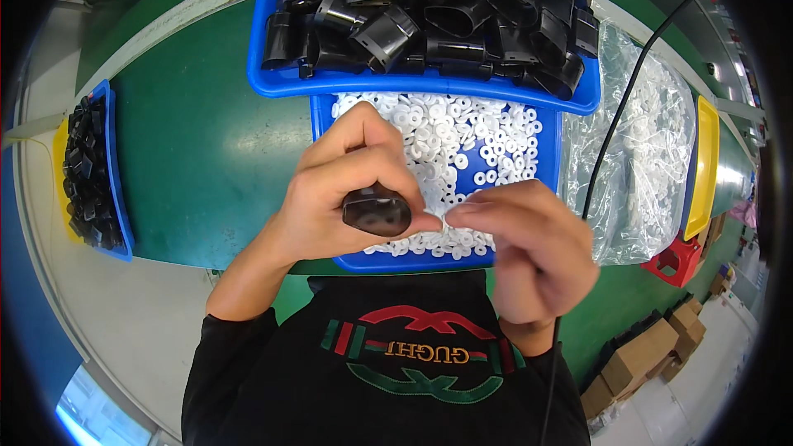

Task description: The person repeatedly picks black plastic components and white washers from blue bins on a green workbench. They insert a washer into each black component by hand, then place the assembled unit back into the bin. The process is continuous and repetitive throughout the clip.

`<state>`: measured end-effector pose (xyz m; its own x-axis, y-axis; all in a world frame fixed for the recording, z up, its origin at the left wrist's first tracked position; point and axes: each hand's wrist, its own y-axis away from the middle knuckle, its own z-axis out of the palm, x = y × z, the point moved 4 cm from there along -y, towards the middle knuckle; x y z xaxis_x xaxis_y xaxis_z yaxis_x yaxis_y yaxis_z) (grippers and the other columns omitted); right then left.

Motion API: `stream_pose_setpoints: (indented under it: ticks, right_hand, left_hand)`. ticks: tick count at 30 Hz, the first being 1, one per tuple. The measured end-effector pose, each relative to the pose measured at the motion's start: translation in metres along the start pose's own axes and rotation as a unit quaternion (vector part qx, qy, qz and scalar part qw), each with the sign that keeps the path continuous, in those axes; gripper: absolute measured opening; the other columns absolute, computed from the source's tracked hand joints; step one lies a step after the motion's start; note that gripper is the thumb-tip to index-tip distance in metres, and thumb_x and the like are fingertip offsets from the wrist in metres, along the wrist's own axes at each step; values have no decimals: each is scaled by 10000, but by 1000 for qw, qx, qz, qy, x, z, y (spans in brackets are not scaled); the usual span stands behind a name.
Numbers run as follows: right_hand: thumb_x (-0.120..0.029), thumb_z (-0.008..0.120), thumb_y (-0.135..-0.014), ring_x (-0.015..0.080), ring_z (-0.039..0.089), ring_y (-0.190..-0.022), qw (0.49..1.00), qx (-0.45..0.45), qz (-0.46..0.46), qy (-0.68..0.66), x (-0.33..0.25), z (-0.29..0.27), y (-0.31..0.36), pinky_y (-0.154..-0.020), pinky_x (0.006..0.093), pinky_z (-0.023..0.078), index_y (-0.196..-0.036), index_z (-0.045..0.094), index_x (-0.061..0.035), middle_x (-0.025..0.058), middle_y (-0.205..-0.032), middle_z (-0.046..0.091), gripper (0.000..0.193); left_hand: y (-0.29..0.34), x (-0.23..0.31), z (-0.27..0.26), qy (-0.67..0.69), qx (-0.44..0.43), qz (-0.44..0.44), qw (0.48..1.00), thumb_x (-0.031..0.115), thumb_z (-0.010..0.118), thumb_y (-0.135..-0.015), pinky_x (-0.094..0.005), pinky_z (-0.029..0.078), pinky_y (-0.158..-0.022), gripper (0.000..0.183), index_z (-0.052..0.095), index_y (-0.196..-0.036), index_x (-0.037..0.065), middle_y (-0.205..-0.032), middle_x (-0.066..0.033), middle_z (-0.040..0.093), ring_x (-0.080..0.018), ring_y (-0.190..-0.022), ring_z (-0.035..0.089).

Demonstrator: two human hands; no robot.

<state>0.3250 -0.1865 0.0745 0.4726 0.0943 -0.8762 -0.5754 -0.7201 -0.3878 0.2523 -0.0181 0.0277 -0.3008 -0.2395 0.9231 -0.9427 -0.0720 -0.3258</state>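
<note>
- Your left hand is wrapped around a black piece, one rounded end facing up; it sits in front of your chest, above the near part of the blue tray of white rings.
- Your right hand has thumb and forefinger nearly together, close to your left thumb tip — whether they pinch a ring, you can't tell from here.
- Handling, by judgement: the black piece looks like light, stiff moulded plastic, glossy enough to slip. Take it round the sides; leave the end free.
- The rings look light, thin and easy to scatter; pinch one by its rim.
- Hidden: most of the black piece is inside your fist, so its length and far end don't show. The end facing you is dark, its detail hard to read.
- The upper blue bin of black parts overlaps the tray's far end and is cut off by the frame top.
- Right fingers slightly blurred.
</note>
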Motion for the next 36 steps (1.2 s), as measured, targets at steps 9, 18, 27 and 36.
stream_pose_setpoints:
  ticks: [9, 18, 27, 36]
  right_hand:
    - [52, 680, -769, 113, 583, -576, 946, -51, -104, -302, -19, -16, -25, -418, 185, 358, -737, 529, -83, 34, -687, 604, 204]
    - [92, 626, -730, 86, 452, -436, 964, 167, -128, -162, -22, 6, -12, -347, 222, 246, -642, 470, -109, 7, -600, 542, 270]
    - [144, 587, -658, 90, 389, -407, 944, -7, -147, -297, -12, 36, -34, -347, 227, 250, -636, 496, -105, 2, -575, 521, 266]
    - [124, 587, -697, 87, 385, -407, 947, -13, -140, -287, -16, 41, -36, -347, 222, 256, -627, 484, -102, 2, -562, 507, 258]
  left_hand:
    - [2, -1, 8, 70, -6, -65, 995, -76, 825, -683, -254, 460, -582, 363, 529, -863, 33, -777, -80, 620, -123, -697, 595]
    - [6, -3, 8, 45, -25, -74, 996, -63, 772, -663, -257, 471, -595, 302, 578, -866, 48, -771, -60, 637, -151, -691, 635]
    - [8, -3, 9, 67, -11, -49, 996, 45, 812, -657, -323, 486, -564, 311, 583, -865, 73, -753, -67, 620, -253, -674, 653]
    - [6, 2, 4, 40, -36, -13, 998, 86, 820, -735, -279, 477, -567, 306, 540, -837, 14, -776, -112, 644, -183, -643, 617]
